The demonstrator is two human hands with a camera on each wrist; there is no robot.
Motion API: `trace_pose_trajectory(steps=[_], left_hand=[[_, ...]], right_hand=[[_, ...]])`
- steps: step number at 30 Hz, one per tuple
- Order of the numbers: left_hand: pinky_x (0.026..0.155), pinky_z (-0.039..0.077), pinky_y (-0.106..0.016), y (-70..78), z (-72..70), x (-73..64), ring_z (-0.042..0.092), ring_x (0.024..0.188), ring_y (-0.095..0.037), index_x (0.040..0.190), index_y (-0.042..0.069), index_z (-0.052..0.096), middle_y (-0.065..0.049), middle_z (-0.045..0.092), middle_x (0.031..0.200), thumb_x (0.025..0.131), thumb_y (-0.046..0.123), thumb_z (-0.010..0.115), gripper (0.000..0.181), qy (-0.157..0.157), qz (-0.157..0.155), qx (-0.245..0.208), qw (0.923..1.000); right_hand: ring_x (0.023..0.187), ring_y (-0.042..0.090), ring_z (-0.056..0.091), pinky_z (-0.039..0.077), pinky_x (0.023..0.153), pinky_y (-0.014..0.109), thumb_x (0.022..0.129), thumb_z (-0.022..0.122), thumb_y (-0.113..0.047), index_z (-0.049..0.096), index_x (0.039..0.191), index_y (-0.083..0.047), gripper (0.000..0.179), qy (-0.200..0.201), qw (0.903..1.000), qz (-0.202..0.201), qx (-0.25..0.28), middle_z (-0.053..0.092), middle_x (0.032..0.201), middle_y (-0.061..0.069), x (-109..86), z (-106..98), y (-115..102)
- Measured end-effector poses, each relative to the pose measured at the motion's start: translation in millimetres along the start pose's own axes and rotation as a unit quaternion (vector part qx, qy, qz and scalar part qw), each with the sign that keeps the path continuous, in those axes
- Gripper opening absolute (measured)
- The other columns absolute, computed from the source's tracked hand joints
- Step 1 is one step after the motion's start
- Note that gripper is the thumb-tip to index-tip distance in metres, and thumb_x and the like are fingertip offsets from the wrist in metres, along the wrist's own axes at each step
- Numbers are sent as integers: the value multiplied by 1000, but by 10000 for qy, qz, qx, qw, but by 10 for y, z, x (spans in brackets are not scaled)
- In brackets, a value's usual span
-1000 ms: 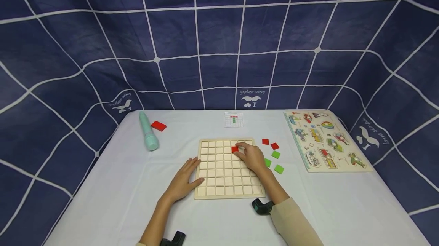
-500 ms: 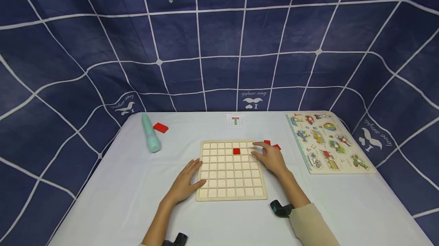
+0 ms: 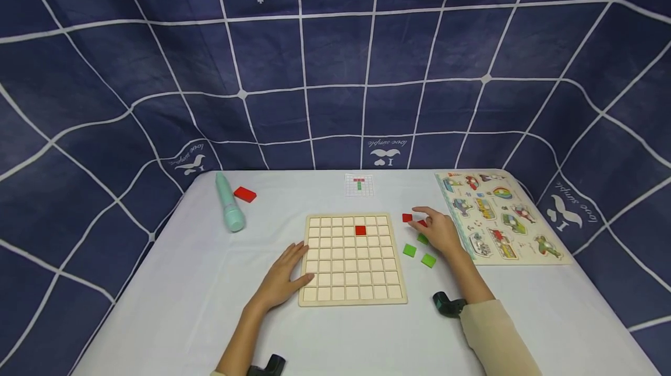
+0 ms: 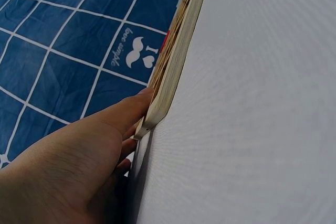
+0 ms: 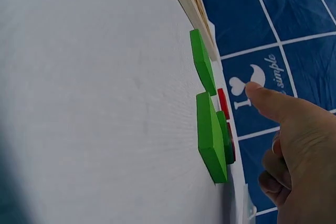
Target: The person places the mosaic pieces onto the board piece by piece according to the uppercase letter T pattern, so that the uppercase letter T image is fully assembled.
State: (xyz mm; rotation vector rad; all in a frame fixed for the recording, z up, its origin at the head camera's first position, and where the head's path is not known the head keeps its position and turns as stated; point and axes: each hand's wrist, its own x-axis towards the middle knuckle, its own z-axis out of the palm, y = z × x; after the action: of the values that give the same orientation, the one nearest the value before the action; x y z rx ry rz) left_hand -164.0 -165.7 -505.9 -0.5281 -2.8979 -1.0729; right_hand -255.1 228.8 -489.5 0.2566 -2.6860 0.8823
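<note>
A wooden grid board [image 3: 346,262] lies on the white table, with one red square tile [image 3: 360,230] in a cell of its second row from the back. My left hand [image 3: 283,280] rests along the board's left edge, thumb over the rim, as the left wrist view also shows. To the right of the board, my right hand [image 3: 442,235] hovers with thumb and forefinger apart over two loose red tiles, the nearer-to-board red tile [image 3: 407,218] lying just off the fingertips. Several green tiles lie below them, including a front green tile [image 3: 428,261] and another green tile [image 5: 203,61].
Behind the board is a small printed card [image 3: 359,185] showing a red and green T on a grid. A picture puzzle board [image 3: 493,251] lies at the right. At the back left are a teal cylindrical object [image 3: 228,204] and a red block [image 3: 244,194].
My right hand let go of the red tile, which now sits in the board's cell, and moved right, off the board to the loose red tiles. My left hand stayed on the board's edge.
</note>
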Motion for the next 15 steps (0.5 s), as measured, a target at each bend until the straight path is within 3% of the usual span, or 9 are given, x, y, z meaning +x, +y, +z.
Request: trace_pose_trajectory(steps=[15], left_hand=[[108,18,-50,-16,1,1,15,139,-27,141,9,38,-6,29,149,85,37,65,69,-17,-21,-93,10000]], right_hand=[[42,10,27,23,41,27,77,75,-32,65,112,-7,44,-399,9989,135,-202,34,47,-3,142,137,86]])
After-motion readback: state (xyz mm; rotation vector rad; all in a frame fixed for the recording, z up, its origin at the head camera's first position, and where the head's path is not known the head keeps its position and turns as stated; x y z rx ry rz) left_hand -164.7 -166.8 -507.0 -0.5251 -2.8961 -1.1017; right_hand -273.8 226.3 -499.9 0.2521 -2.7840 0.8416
